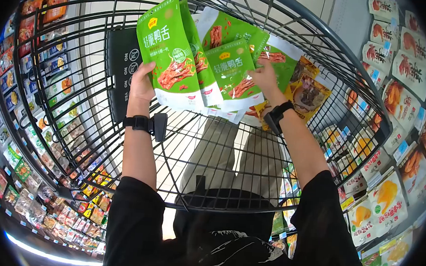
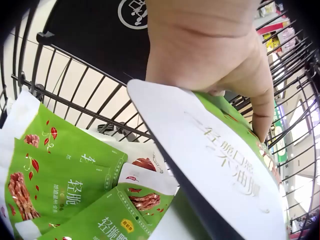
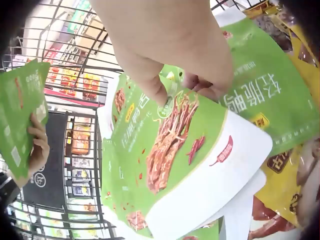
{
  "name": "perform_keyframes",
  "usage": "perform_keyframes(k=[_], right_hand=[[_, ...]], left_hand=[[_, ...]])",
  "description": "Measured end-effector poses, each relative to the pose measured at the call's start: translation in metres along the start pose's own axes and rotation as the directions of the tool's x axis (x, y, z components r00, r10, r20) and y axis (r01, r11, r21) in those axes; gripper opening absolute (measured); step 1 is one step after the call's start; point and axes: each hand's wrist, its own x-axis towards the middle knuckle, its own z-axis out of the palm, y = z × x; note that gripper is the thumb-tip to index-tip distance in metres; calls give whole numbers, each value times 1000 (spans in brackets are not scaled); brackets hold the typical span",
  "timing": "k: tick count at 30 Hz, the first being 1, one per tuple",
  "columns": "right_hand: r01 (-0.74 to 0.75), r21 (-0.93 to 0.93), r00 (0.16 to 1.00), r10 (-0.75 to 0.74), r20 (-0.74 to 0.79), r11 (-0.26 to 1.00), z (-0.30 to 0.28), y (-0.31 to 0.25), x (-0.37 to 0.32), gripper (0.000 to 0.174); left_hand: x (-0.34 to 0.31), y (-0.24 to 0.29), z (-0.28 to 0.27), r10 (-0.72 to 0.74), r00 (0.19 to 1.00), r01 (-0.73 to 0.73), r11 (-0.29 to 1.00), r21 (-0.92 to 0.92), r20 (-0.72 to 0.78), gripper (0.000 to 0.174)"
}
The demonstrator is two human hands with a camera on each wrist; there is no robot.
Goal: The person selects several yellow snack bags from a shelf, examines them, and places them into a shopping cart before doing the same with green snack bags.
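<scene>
**Left of the cart.** Shelf rows (image 1: 30, 135) of small packets run alongside the wire cart (image 1: 78, 123).

**Cart, left wall.** Beside the black seat flap (image 1: 121, 60), the left hand (image 1: 141, 81) holds the upright green pouch (image 1: 171, 51) by its lower left edge. The left wrist view shows a finger (image 2: 262, 112) curled over the pouch's edge. The grip is closed on the pouch, which stands clear of the cart floor.

**Cart, centre.** Loose green pouches (image 1: 225, 32) lie fanned and overlapping against the far wall.

**Cart, centre right.** The right hand (image 1: 265, 76) pinches the second green pouch (image 1: 234, 75) near its top between thumb and fingertips. This is a narrow, closed pinch, and the pouch rests on the fan.

**Cart, right wall.** Yellow-brown packets (image 1: 310, 93) lie underneath the green ones. More stocked shelves (image 1: 400, 72) stand outside the cart.

**Handling judgement.**
- The pouches look slack and glossy, so a grip on the sealed edge is safer than one on the filled belly.
- Each pouch is best laid flat on the fan, with its corners kept out of the wire gaps.
- The yellow-brown packets should not be crushed.

**Appearance of the pouches.**
- The face is bright green with white lettering and a small round yellow logo near the top.
- It carries a picture of reddish-brown strips with red chillies.
- A white band runs across the bottom.
- The pouches are flat and sealed, with no visible tears.
</scene>
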Motion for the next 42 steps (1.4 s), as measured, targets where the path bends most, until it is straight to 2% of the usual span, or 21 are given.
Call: perform_keyframes(k=[5, 7, 8, 10, 11, 13, 18, 20, 21, 23, 24, 27, 29, 30, 31, 33, 34, 37, 38, 40, 42], right_hand=[[51, -152, 974, -15, 227, 987, -12, -3, -25, 33], [92, -231, 991, -112, -74, 969, -17, -2, -37, 27], [91, -227, 991, -110, -74, 970, -21, 2, -40, 27], [22, 147, 995, -8, -95, 989, -27, 15, -44, 24], [23, 152, 995, -8, -99, 988, -28, 9, -50, 24], [-147, 492, 978, 50, 204, 858, -30, -7, -64, 23], [-301, 578, 923, 80, 376, 758, 34, 20, -69, 21], [-172, 222, 980, 144, 139, 960, 61, 23, -69, 18], [-176, 233, 979, 146, 139, 957, 71, 19, -72, 18], [35, -259, 978, -86, -191, 965, 93, 12, -81, 18], [31, -249, 979, -80, -190, 968, 102, 9, -84, 18], [98, -153, 959, -134, -250, 983, 114, -7, -89, 23], [-218, 203, 976, 208, 67, 955, 115, -19, -92, 22], [-218, 226, 975, 202, 95, 949, 113, -27, -94, 21], [-218, 226, 975, 202, 91, 949, 117, -30, -95, 21], [-161, 609, 985, 164, 51, 777, 133, -33, -98, 23], [-57, 679, 985, 151, -81, 732, 144, -39, -101, 23], [-119, 342, 992, 94, 88, 932, 142, -42, -93, 24], [-120, 345, 992, 97, 84, 931, 143, -40, -89, 24], [69, 72, 989, -77, 124, 995, 146, -35, -85, 27], [106, 129, 991, -115, 67, 986, 142, -29, -88, 26]], left_hand=[[-2, 11, -10, 11, 993, -1, 996, -86, 118, 44], [-10, 17, -9, 16, 993, -9, 998, -68, 115, 43], [-10, 18, -8, 21, 989, -10, 997, -80, 148, 39], [-13, 20, 2, 46, 993, -38, 997, -73, 108, 31], [-14, 20, 4, 48, 995, -39, 995, -95, 87, 30], [-13, 17, 1, 47, 992, -38, 996, -79, 114, 35], [-7, 5, -22, -8, 994, 18, 997, -82, 112, 53], [-8, 7, -19, -38, 992, 46, 997, -65, 121, 52], [-8, 10, -21, -70, 989, 76, 996, -42, 131, 52], [-10, 11, -24, -43, 989, 55, 996, -75, 144, 46], [-9, 12, -25, -56, 990, 64, 996, -61, 126, 48], [-11, 12, -23, -65, 993, 71, 996, -54, 102, 49], [-11, 9, -19, -61, 993, 68, 995, -69, 102, 49], [-11, 8, -19, -58, 994, 64, 996, -65, 93, 49], [-11, 8, -18, -54, 995, 59, 997, -59, 81, 49], [-10, 7, -19, -66, 993, 73, 996, -60, 99, 50], [-10, 7, -20, -59, 995, 63, 997, -53, 81, 50], [-11, 6, -19, -57, 996, 60, 998, -38, 62, 51], [-10, 6, -19, -57, 997, 59, 998, -33, 56, 51], [-11, 7, -19, -66, 996, 68, 997, -33, 68, 51], [-12, 8, -18, -71, 995, 74, 997, -35, 77, 51]])
